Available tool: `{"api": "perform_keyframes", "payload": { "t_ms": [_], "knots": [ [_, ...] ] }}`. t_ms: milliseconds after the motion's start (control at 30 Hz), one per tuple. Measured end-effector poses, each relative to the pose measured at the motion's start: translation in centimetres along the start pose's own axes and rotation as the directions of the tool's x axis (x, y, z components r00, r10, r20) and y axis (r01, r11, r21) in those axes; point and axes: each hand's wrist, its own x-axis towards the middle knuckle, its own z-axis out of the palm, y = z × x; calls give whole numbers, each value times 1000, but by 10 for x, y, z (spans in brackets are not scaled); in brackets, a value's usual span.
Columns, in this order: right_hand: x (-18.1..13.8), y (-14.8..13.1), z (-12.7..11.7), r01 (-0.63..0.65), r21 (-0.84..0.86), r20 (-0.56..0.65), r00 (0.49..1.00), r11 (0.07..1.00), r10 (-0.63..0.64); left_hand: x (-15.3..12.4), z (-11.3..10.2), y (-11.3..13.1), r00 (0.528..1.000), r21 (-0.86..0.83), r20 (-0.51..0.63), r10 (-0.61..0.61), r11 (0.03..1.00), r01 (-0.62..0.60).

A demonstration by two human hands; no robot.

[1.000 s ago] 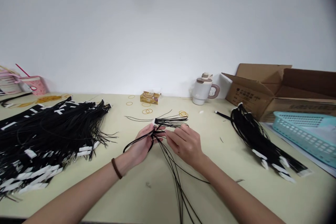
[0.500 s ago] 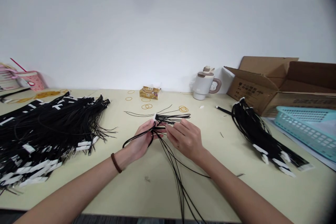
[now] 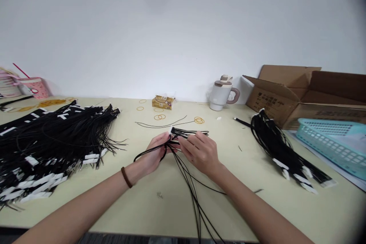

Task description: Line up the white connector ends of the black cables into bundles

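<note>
My left hand (image 3: 156, 151) is closed around a bundle of thin black cables (image 3: 187, 183), near a white connector (image 3: 170, 130) at its end. Part of the bundle loops back over the left wrist side, and several long strands hang down past the table's front edge. Pinched at the same bundle, my right hand (image 3: 201, 151) has its fingers curled on the cables just right of the left hand. Its fingertips are partly hidden, so the exact strand between them does not show. Behind the hands, loose thin wires (image 3: 160, 126) lie on the table.
A big pile of black cables (image 3: 57, 133) with white tabs covers the left. Rubber bands (image 3: 199, 120), a small yellow box (image 3: 163, 102) and a mug (image 3: 221, 93) stand or lie behind. On the right are another cable bundle (image 3: 271, 145), a cardboard box (image 3: 286, 99) and a turquoise basket (image 3: 328, 137).
Both hands keep hold of the cables in nearly the same place. The right hand has shifted slightly, and the connector end sits a little lower and further right.
</note>
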Motion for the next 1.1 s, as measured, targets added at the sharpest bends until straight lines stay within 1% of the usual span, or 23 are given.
{"api": "perform_keyframes", "payload": {
  "t_ms": [100, 200, 333, 467, 600, 733, 933, 1100],
  "knots": [
    [-1, -2, 1, 3, 10, -6, 1000, 1000, -3, -2, 2, -3, 1000, 51, 17, -26, 998, 25],
    [-2, -3, 2, -6, 32, 1, 1000, 999, 6, -4, 3, -5, 998, 53, 33, -48, 997, 47],
    [-2, -3, 3, 7, 49, -7, 1000, 999, -6, -4, 3, -3, 998, 32, 27, -52, 998, 51],
    [-3, -2, 4, 29, 72, 26, 999, 997, -31, -4, 3, -2, 998, 27, 31, -58, 998, 57],
    [-5, -1, 5, 42, 72, 4, 999, 997, -43, -4, 2, -5, 997, 39, 36, -64, 997, 63],
    [-6, 0, 6, 50, 89, 20, 998, 995, -52, -2, 0, -8, 997, 30, 20, -73, 997, 72],
    [-5, 0, 5, 51, 119, -1, 999, 992, -51, -1, -2, -6, 997, 60, 33, -70, 996, 68],
    [-6, 0, 7, 43, 113, 32, 998, 993, -47, -1, -4, -7, 996, 86, 41, -74, 994, 71]
  ]
}}
